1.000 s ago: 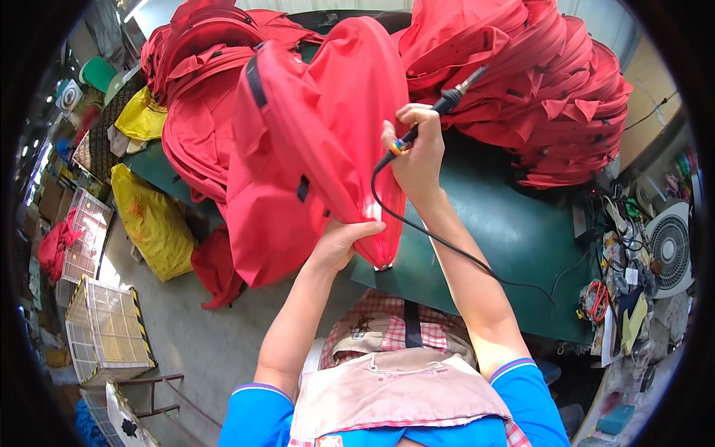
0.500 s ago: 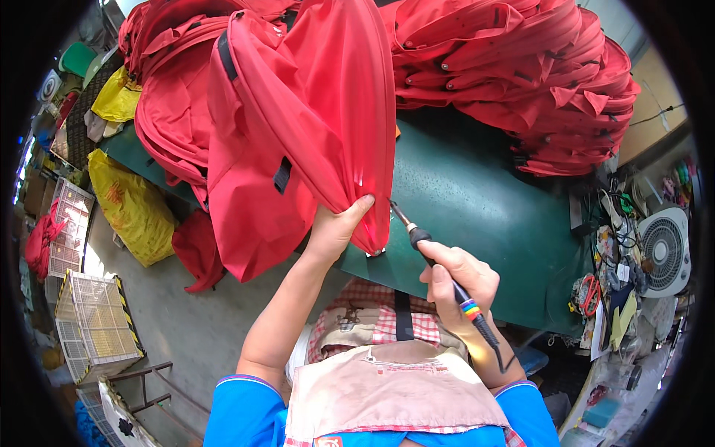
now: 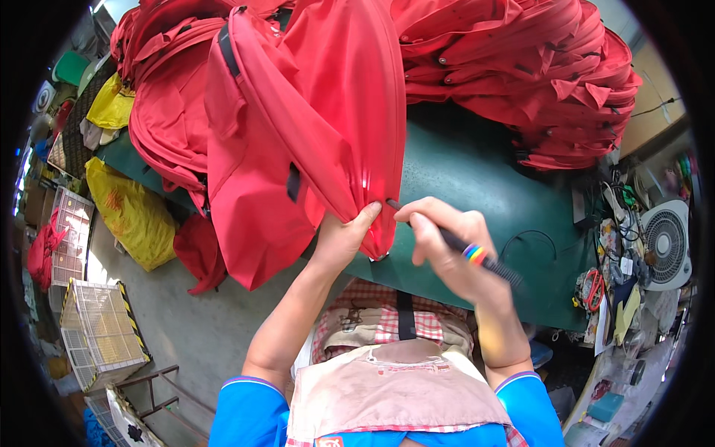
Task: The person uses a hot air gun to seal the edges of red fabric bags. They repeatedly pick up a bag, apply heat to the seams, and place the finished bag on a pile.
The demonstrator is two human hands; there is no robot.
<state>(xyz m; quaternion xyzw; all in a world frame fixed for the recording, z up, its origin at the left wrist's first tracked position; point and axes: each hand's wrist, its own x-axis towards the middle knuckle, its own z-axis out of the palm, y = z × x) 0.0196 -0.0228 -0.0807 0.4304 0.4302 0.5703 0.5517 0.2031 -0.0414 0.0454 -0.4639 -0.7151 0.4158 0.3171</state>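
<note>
My left hand [image 3: 346,235] is closed on the narrow lower end of a red fabric bag [image 3: 313,112], its thumb across the long zipped edge, where a pale glint shows. A black pen-shaped tool with a metal tip and rainbow bands, like a soldering iron [image 3: 484,261], is in my right hand [image 3: 447,242], whose fingers curl round it, somewhat blurred. The tool points up-left at the bag's right edge, just beside my left thumb; I cannot tell if the tip touches the fabric. Behind the bag lies the green tabletop [image 3: 484,201].
Heaped red bags [image 3: 521,89] fill the back right, more [image 3: 167,127] the back left. Yellow sacks [image 3: 130,212] and wire baskets [image 3: 100,331] stand at the left. At the right are a fan [image 3: 666,246], tangled cables, red scissors [image 3: 594,290] and clutter.
My right hand came down from high beside the bag and swung the tool round to point up-left, then moved slightly up-left to the bag's edge. My left hand keeps hold, shifted only slightly.
</note>
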